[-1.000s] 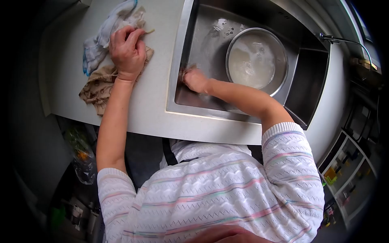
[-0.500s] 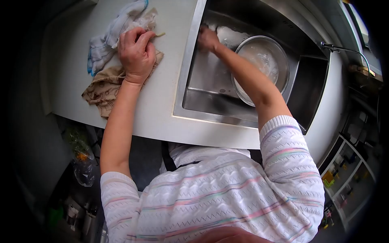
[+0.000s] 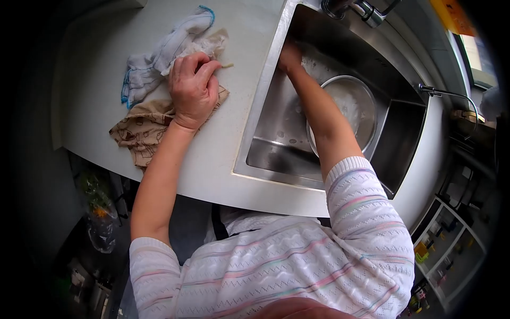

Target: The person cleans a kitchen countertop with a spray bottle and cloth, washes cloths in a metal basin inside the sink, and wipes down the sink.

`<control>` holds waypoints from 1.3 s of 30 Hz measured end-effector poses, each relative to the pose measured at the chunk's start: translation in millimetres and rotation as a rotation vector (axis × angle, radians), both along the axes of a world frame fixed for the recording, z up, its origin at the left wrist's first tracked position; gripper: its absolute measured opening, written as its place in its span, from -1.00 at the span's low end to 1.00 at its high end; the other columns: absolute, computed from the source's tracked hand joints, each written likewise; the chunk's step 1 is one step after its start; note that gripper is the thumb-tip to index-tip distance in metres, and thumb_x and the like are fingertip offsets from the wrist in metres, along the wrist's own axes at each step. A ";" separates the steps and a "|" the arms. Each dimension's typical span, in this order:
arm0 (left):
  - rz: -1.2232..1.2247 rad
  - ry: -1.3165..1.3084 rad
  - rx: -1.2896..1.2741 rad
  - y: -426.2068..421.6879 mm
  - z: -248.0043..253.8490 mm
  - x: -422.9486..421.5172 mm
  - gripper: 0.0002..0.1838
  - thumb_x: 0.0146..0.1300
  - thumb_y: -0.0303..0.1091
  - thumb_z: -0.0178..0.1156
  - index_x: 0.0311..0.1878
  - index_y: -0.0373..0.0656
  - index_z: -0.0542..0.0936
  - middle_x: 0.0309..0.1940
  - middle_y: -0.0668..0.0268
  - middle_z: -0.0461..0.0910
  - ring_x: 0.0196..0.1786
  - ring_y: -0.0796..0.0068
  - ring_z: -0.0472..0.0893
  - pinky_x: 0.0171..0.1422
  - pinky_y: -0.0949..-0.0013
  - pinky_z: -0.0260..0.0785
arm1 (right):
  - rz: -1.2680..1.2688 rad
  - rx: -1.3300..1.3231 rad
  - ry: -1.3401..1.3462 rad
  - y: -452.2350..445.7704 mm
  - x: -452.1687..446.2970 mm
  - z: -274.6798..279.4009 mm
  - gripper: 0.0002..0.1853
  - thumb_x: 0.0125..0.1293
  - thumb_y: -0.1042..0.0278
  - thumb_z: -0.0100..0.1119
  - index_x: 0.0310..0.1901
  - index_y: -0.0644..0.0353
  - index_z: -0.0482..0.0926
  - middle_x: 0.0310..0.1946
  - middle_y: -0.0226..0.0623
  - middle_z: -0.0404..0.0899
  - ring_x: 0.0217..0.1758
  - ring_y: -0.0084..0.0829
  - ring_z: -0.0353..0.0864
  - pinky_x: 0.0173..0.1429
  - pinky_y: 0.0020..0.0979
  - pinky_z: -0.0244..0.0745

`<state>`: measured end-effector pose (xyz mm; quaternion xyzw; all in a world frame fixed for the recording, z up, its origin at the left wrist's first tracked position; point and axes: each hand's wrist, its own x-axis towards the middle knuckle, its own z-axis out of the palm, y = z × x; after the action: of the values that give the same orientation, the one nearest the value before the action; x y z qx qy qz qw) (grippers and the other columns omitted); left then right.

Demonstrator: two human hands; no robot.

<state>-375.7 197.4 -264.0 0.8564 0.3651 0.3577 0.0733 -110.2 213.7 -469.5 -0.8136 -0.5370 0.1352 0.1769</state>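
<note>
My left hand [image 3: 195, 87] rests on the counter with its fingers curled closed. Crumpled off-white, thin material [image 3: 211, 45] lies right at its fingertips, and a small pale strip [image 3: 227, 66] pokes out to the right. Whatever the fingers hold is hidden. Beyond the hand is a white cloth with blue edging [image 3: 178, 40]; a brown patterned cloth [image 3: 141, 130] lies bunched by the wrist. My right hand [image 3: 290, 56] reaches down along the sink's left wall, its fingers hidden in shadow. A round metal basin [image 3: 373, 114] with cloudy, whitish liquid stands beneath that forearm.
The steel sink [image 3: 287, 170] has a raised rim and a narrow dark side section [image 3: 402, 138] on the right. A faucet [image 3: 366, 13] stands at its back, and a thin curved spout [image 3: 451, 92] at the right. Below the counter hangs a plastic bag [image 3: 101, 218].
The view has shifted, bringing the faucet into sight. My right hand stays at the sink's left wall, its fingers now less visible. My left hand keeps its curled pose by the cloths.
</note>
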 end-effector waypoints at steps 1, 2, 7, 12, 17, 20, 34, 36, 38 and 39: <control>-0.001 -0.008 0.005 0.7 0.4 -0.1 -0.78 -0.16 -0.62 0.15 -0.39 -0.12 0.59 -0.34 0.36 0.47 -0.27 0.34 0.43 -0.14 0.36 0.30 | -0.158 0.124 0.421 3.5 -1.1 8.3 -0.72 0.18 0.33 -0.08 -0.14 0.30 0.45 -0.14 -0.10 0.51 -0.17 -0.14 0.55 -0.11 -0.21 0.51; 0.004 -0.020 0.014 1.9 1.0 0.8 -0.78 -0.16 -0.62 0.15 -0.39 -0.12 0.59 -0.34 0.36 0.47 -0.27 0.34 0.43 -0.14 0.35 0.30 | -0.312 0.245 0.845 9.9 -2.6 15.4 -0.73 0.18 0.32 -0.07 -0.16 0.30 0.46 -0.18 -0.13 0.51 -0.23 -0.17 0.55 -0.19 -0.21 0.52; 0.009 -0.020 0.038 0.5 -1.6 -0.3 -0.78 -0.16 -0.61 0.16 -0.39 -0.10 0.60 -0.35 0.36 0.47 -0.26 0.33 0.45 -0.13 0.35 0.31 | -0.381 0.249 1.293 -5.9 -17.1 109.5 -0.78 0.14 0.30 -0.05 -0.32 0.29 0.47 -0.43 -0.25 0.50 -0.48 -0.39 0.46 -0.48 -0.31 0.38; 0.003 -0.006 0.049 0.9 -3.1 0.9 -0.79 -0.15 -0.60 0.16 -0.40 -0.10 0.61 -0.34 0.36 0.47 -0.25 0.33 0.46 -0.12 0.36 0.32 | -0.214 -0.222 1.411 -132.2 -86.2 135.5 -0.85 0.24 0.32 -0.06 -0.34 0.17 0.48 -0.51 -0.52 0.45 -0.44 -0.61 0.39 -0.33 -0.51 0.33; 0.018 0.023 0.076 0.7 -6.8 2.0 -0.79 -0.17 -0.57 0.16 -0.41 -0.04 0.61 -0.34 0.41 0.47 -0.24 0.34 0.45 -0.11 0.34 0.32 | 0.482 -0.498 0.998 -189.3 -109.3 135.0 -0.80 0.27 0.28 -0.10 -0.33 0.21 0.46 -0.46 -0.28 0.52 -0.37 -0.32 0.50 -0.21 -0.33 0.38; 0.013 0.035 0.103 1.8 -7.5 2.5 -0.79 -0.16 -0.55 0.15 -0.41 -0.01 0.61 -0.33 0.42 0.47 -0.22 0.34 0.44 -0.10 0.34 0.32 | 0.540 -0.513 0.848 -198.8 -104.1 99.5 -0.81 0.27 0.29 -0.11 -0.31 0.24 0.44 -0.39 -0.11 0.53 -0.28 -0.11 0.50 -0.14 -0.24 0.37; 0.023 0.112 0.170 5.4 -14.5 -1.3 -0.80 -0.10 -0.53 0.19 -0.37 -0.01 0.64 -0.29 0.39 0.51 -0.24 0.32 0.49 -0.13 0.33 0.37 | 0.453 -0.814 0.523 -299.2 23.4 193.9 -0.72 0.30 0.23 -0.14 -0.26 0.24 0.52 -0.35 -0.06 0.57 -0.21 -0.07 0.53 -0.05 -0.21 0.38; 0.035 0.128 0.172 4.9 -15.3 -0.8 -0.80 -0.10 -0.53 0.18 -0.36 0.00 0.64 -0.29 0.39 0.51 -0.23 0.31 0.49 -0.12 0.32 0.38 | 0.543 -0.632 0.670 -250.1 -39.0 189.9 -0.76 0.29 0.23 -0.13 -0.28 0.20 0.48 -0.36 -0.04 0.55 -0.23 -0.06 0.52 -0.11 -0.18 0.37; 0.034 0.134 0.202 7.3 -16.7 -2.9 -0.79 -0.10 -0.51 0.17 -0.37 0.02 0.63 -0.29 0.41 0.51 -0.21 0.30 0.49 -0.11 0.32 0.38 | 0.631 -0.567 0.766 -203.2 -92.9 178.2 -0.71 0.29 0.17 -0.17 -0.31 0.21 0.47 -0.40 -0.08 0.54 -0.29 -0.06 0.49 -0.12 -0.18 0.35; 0.032 0.134 0.204 8.9 -17.4 -3.6 -0.79 -0.11 -0.50 0.17 -0.37 0.04 0.63 -0.29 0.43 0.50 -0.21 0.32 0.49 -0.11 0.32 0.37 | 0.612 -0.558 0.811 -206.2 -89.9 178.0 -0.71 0.29 0.17 -0.17 -0.32 0.20 0.48 -0.41 -0.09 0.54 -0.30 -0.08 0.49 -0.13 -0.20 0.35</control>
<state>-379.2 206.3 -281.4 0.8755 0.3443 0.3362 -0.0445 -200.1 7.5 -291.6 -0.5202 -0.5813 0.6176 0.1001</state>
